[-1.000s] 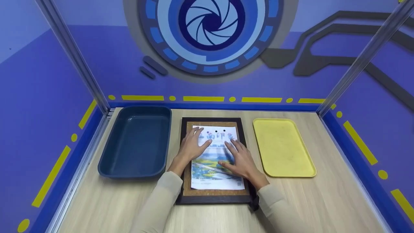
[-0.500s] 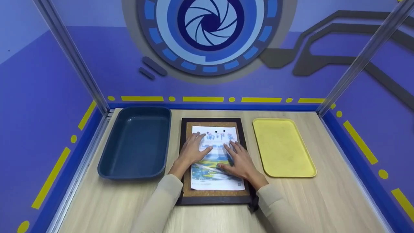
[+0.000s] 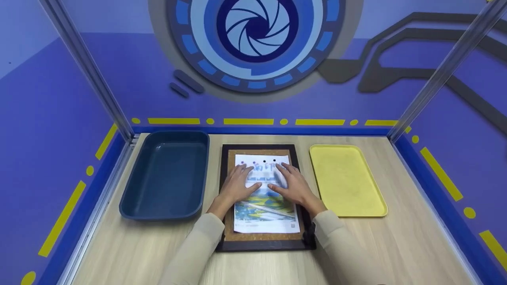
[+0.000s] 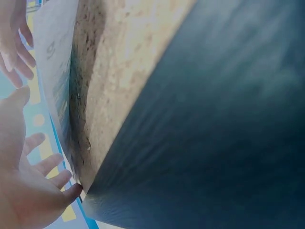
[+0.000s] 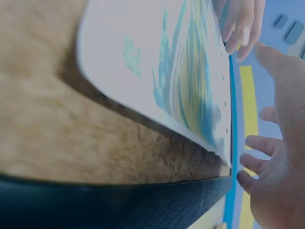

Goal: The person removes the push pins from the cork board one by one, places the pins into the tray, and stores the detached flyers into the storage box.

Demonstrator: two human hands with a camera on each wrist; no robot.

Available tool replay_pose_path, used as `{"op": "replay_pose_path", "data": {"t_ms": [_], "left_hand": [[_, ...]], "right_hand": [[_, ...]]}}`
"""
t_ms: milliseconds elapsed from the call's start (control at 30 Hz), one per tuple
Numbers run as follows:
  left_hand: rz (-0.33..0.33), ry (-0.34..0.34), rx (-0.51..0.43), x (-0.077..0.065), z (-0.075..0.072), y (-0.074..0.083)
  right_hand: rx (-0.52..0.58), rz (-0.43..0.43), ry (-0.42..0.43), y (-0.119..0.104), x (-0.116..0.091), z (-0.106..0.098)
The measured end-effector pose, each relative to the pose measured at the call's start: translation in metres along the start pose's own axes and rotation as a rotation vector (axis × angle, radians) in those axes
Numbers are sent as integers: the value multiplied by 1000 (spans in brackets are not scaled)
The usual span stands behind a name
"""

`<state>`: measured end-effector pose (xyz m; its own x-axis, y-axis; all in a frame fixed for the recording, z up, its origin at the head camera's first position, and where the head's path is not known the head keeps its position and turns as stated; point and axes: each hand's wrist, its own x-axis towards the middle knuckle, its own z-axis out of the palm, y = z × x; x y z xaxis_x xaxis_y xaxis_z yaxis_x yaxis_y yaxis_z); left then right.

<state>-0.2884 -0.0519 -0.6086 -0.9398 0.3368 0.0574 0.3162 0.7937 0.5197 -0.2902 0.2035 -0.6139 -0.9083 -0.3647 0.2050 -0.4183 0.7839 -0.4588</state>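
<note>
A printed sheet with blue characters and a landscape picture lies on a cork board with a dark frame. Several small pushpins run along the sheet's top. My left hand is spread over its upper left side, fingertips below the pins. On the upper right, my right hand lies the same way, the two thumbs pointing toward each other. Neither hand grips anything. In the right wrist view, the paper's near corner curls up off the cork.
Left of the board stands a deep dark-blue tray. A shallow yellow tray lies to the right. The light wooden table is bounded by printed blue panels and metal posts.
My right hand has slid up the sheet toward the pins. The left hand has drawn slightly back toward me, uncovering the pins at the top left.
</note>
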Motion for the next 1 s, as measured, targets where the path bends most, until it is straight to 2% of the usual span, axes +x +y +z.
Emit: {"op": "replay_pose_path", "data": {"t_ms": [200, 467, 600, 733, 1000], "left_hand": [[-9, -4, 13, 1, 2, 0], [-30, -16, 38, 6, 3, 8], [-27, -24, 63, 7, 4, 12], [-19, -47, 93, 5, 4, 18], [-4, -124, 241, -12, -2, 26]], "right_hand": [[129, 79, 47, 8, 20, 9], [252, 135, 175, 17, 48, 12], [292, 180, 183, 20, 58, 13], [277, 209, 190, 26, 66, 13], [349, 313, 191, 31, 74, 19]]}}
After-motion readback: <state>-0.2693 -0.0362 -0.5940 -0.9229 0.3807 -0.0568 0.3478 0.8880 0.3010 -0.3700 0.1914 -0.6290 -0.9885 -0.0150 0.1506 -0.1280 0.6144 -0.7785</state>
